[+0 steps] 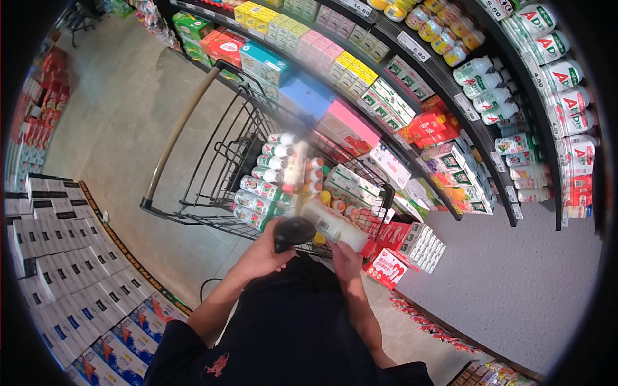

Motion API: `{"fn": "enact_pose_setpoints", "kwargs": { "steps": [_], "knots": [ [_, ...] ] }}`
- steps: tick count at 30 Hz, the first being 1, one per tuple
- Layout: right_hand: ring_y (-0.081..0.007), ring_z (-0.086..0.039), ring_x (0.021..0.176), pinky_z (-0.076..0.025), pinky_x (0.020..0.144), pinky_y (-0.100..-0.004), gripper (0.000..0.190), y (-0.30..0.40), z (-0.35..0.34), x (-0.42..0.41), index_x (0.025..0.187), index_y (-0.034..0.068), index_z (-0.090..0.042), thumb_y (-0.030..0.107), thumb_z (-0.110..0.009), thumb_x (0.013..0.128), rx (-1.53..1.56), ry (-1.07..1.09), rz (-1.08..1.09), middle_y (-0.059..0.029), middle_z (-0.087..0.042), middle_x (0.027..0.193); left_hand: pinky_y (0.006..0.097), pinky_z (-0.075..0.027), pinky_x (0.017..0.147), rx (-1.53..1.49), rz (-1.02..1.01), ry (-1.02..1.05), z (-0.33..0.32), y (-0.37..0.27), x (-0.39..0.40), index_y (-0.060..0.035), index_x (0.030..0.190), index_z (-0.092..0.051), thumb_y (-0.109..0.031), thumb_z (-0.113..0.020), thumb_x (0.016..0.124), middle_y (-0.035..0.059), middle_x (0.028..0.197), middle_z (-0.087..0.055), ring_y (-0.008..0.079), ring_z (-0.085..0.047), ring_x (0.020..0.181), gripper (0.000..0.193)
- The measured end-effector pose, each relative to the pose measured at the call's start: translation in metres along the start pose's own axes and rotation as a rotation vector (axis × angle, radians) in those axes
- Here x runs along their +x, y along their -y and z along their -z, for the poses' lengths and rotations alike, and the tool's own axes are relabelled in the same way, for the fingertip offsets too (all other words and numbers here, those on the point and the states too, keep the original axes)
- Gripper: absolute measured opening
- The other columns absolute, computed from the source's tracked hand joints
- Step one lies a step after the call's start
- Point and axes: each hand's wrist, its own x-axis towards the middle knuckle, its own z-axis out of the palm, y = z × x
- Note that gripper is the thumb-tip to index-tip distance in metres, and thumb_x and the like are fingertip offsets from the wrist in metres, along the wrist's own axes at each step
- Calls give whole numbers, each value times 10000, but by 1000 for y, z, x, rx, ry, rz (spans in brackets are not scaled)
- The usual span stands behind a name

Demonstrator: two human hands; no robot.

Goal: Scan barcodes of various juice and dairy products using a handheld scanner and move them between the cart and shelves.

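My left hand (260,255) grips a black handheld device (293,231), probably a barcode scanner, over the near side of a wire shopping cart (203,159). In my right hand (347,260) is a large whitish plastic bottle (335,224), lying on its side with its red cap towards the right. The device's head is close to the bottle's left end. Below, the cart basket carries several white drink bottles (258,193) in rows, another red-capped bottle (295,166), small orange bottles (316,173) and a green-and-white carton pack (352,183).
Shelves of drink cartons (314,48) and bottles (526,87) curve along the cart's far side and right. Stacked white boxes (72,260) stand at the lower left. Red and white packs (386,268) sit just beyond the cart's right end. The cart's handle (181,130) is at left.
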Motion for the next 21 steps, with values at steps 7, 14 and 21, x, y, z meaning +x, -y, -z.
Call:
{"fn": "enact_pose_setpoints", "kwargs": {
  "steps": [7, 14, 21],
  "knots": [
    [-344, -356, 1333, -309, 1077, -567, 670, 8, -17, -4, 1373, 98, -334, -13, -598, 767, -18, 13, 33, -139, -395, 1409, 259, -473, 488, 15, -5, 6, -3, 1, 1, -37, 1388, -222, -65, -673, 828, 84, 879, -583, 113, -558, 569, 720],
    [-351, -331, 1346, -285, 1088, -576, 676, 5, -16, -3, 1346, 98, -345, -13, -622, 740, 19, 36, 43, -138, -384, 1416, 261, -477, 491, 51, 18, -2, -3, 1, 2, -39, 1388, -224, -71, -668, 832, 92, 868, -586, 119, -565, 568, 712],
    [-351, -334, 1345, -281, 1092, -569, 684, 10, -23, -4, 1343, 97, -338, -10, -631, 734, -7, 28, 19, -141, -382, 1418, 269, -483, 494, 83, 23, -5, -3, 2, 1, -38, 1390, -215, -82, -667, 834, 99, 850, -593, 125, -571, 567, 718]
  ]
}}
